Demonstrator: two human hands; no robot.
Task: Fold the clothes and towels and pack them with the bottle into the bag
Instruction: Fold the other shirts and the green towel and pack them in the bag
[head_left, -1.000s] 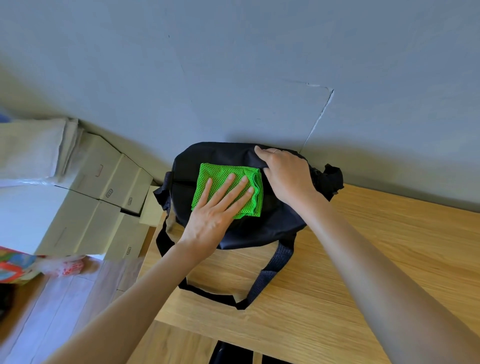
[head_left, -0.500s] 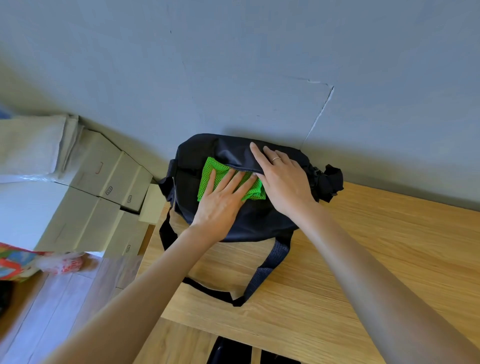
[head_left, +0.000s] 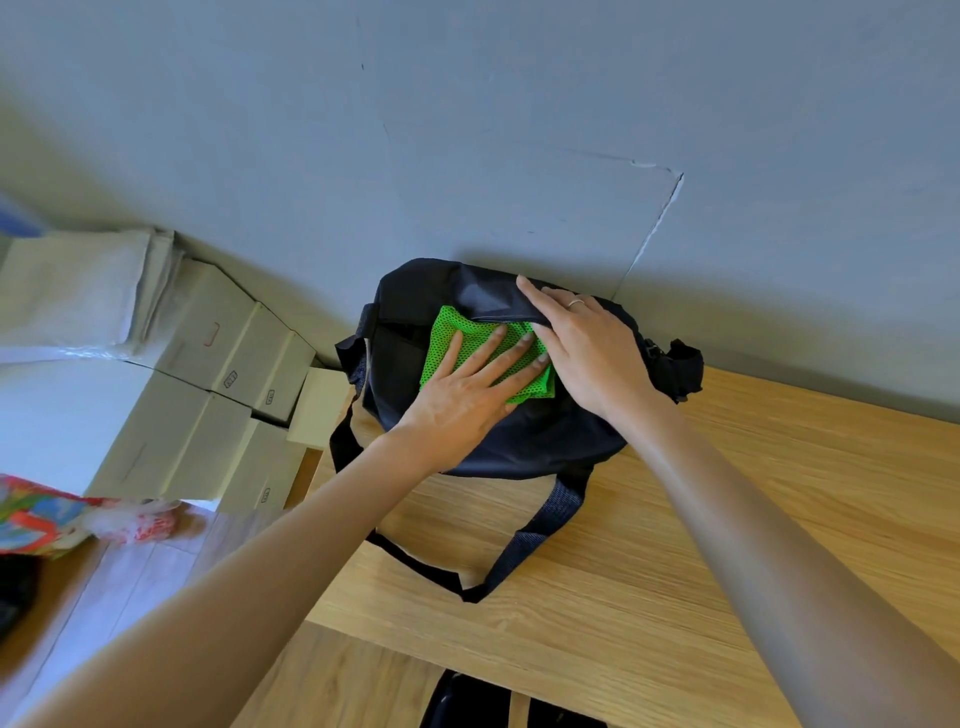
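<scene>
The step in hand appears to be packing: the folded bright-green mesh towel (head_left: 475, 348) is being fed into the mouth of the soft black fabric duffel bag (head_left: 519, 441), which is lying at the centre of the frame on the light wooden desk (head_left: 753, 519), against the grey wall. The left hand (head_left: 467, 395) is resting flat on the towel with its fingers straight and spread, so this grip is holding nothing and is only pressing the cloth down and forward. The right hand (head_left: 587, 348), just right of the towel, is gripping the upper edge of the bag opening, its fingers curled over the black fabric and lifting it as a flap above the towel's far edge. Part of the towel is sitting under that flap; the rest is lying exposed on the bag. The bottle and other clothes are not visible. The next move likely calls for keeping the flap raised while the flat hand is sliding the towel fully inside without unfolding it. The bag's woven dark strap (head_left: 530, 545) is trailing toward the lower centre of the frame.
</scene>
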